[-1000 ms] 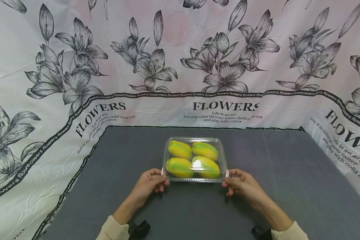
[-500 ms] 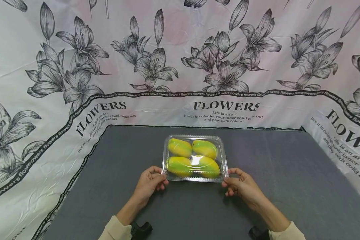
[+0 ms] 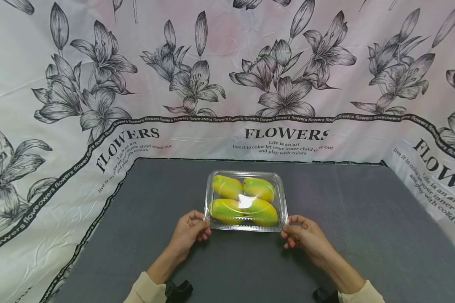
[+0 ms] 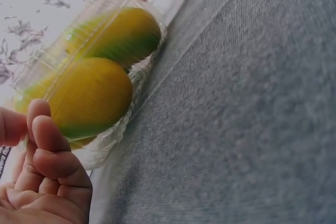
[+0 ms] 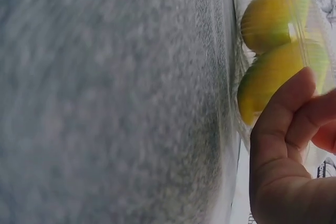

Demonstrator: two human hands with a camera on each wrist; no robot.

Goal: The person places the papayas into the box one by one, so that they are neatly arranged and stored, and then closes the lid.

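Note:
A clear plastic clamshell container (image 3: pixel 246 228) with its lid down stands near the middle of the table in the head view. Inside lie several yellow-green mangoes (image 3: pixel 227 210), in two rows. My left hand (image 3: pixel 187 235) pinches the container's rim at its near left corner between thumb and fingers. At the near right corner, my right hand (image 3: pixel 307 237) pinches the rim the same way. Both wrist views show the mangoes (image 4: pixel 94 95) through the ribbed clear wall, close to the table surface. Whether the container's base touches the table I cannot tell.
A dark grey cloth covers the table (image 3: pixel 364 219). Behind it and at both sides hangs a white curtain (image 3: pixel 208 139) printed with black flowers and lettering. Dark wrist straps (image 3: pixel 179 290) show beside the cream sleeves (image 3: pixel 145 290).
The container has shifted very slightly, its far edge a little higher in the head view and its near edge a little lower. Both hands keep the same grip on its corners.

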